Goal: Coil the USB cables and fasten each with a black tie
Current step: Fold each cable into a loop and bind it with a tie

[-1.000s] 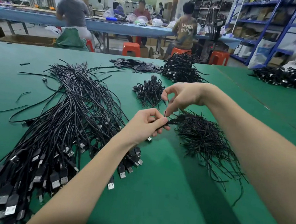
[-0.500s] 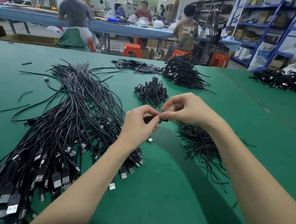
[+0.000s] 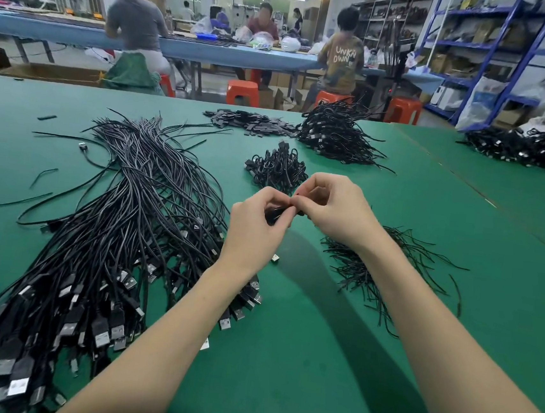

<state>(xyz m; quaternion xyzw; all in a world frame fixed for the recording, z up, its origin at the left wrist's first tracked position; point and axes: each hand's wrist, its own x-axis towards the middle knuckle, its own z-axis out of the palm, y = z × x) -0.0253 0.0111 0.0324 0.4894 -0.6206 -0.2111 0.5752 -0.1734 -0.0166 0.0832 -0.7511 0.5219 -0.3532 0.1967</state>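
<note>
usb cables (image 3: 100, 249), uncoiled, are lying in one long bundle on the left half of the green table (image 3: 314, 377), with their plugs fanning out toward the near left corner and their bare ends pointing away toward the far side. a few stray black ties (image 3: 18, 202) are lying apart on the cloth to the left of that bundle.

left hand (image 3: 255, 228) is hovering over the near right edge of the bundle, fingers curled inward and pinching a small coiled cable (image 3: 275, 212) between thumb and fingertips. right hand (image 3: 337, 209) is meeting it from the other side, fingertips touching those of the left hand, thumb and forefinger pinching at the same coil; whether a tie is between these fingers cannot be told, as the coil is mostly hidden. one loose plug (image 3: 275, 258) is lying on the cloth just below the left hand.

beyond the hands, a small heap of coiled cables (image 3: 276, 170) is sitting near the table's middle. behind it, a flat scatter of small black parts (image 3: 249, 122) is lying beside a larger pile of cables (image 3: 335, 132). under the right forearm, a loose heap of black ties (image 3: 378, 269) is spreading over the cloth. at the far right, another cable pile (image 3: 520, 147) is resting on the adjoining table section.

in the background, several people are sitting on orange stools (image 3: 242, 92) at a blue bench (image 3: 64, 33), with blue shelving (image 3: 498, 55) standing to the right.
</note>
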